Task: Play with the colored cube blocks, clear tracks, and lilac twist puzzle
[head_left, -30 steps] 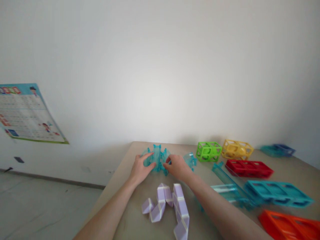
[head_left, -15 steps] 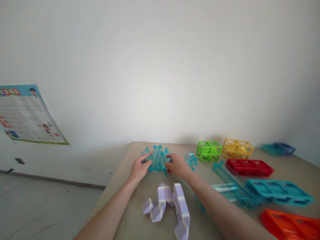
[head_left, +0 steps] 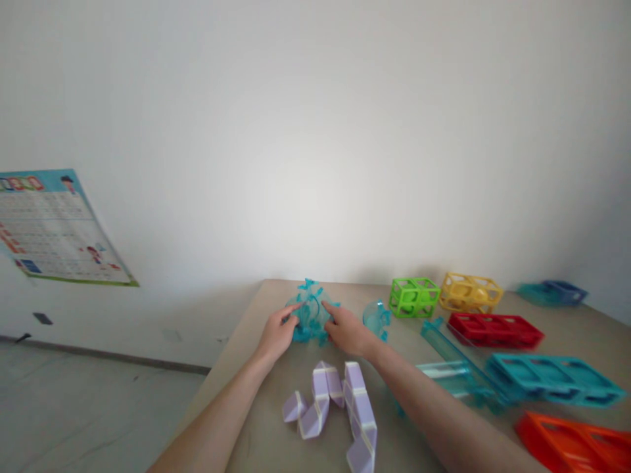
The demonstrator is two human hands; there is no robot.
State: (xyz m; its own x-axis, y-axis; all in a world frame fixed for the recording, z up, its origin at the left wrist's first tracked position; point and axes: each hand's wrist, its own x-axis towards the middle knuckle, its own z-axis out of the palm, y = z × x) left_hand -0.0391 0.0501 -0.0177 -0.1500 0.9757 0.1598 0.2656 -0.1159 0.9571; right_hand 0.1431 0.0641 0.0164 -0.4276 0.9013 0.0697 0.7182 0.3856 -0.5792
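At the far left part of the table, a cluster of see-through turquoise plastic pieces (head_left: 310, 314) with rounded shells and small projecting tabs stands between my two hands. My left hand (head_left: 277, 334) grips its left side, thumb and index finger on the plastic. On the opposite side my right hand (head_left: 346, 330) pinches it, index finger stretched over the shell and the other fingers curled. How many pieces make up the cluster I cannot tell. A similar rounded turquoise piece (head_left: 375, 319) lies just right of my right hand, apart from it.
A lilac and white snake puzzle (head_left: 319, 401) lies between my forearms. To the right are a green frame (head_left: 414, 297), a yellow frame (head_left: 469, 293), a red tray (head_left: 495, 330), a turquoise tray (head_left: 555, 380), an orange tray (head_left: 576, 443) and clear turquoise tubes (head_left: 446, 371). A wall stands behind.
The turquoise pieces between my hands have turned and sit closer together. My hands have drawn slightly nearer each other, and the right index finger now reaches higher on the shell.
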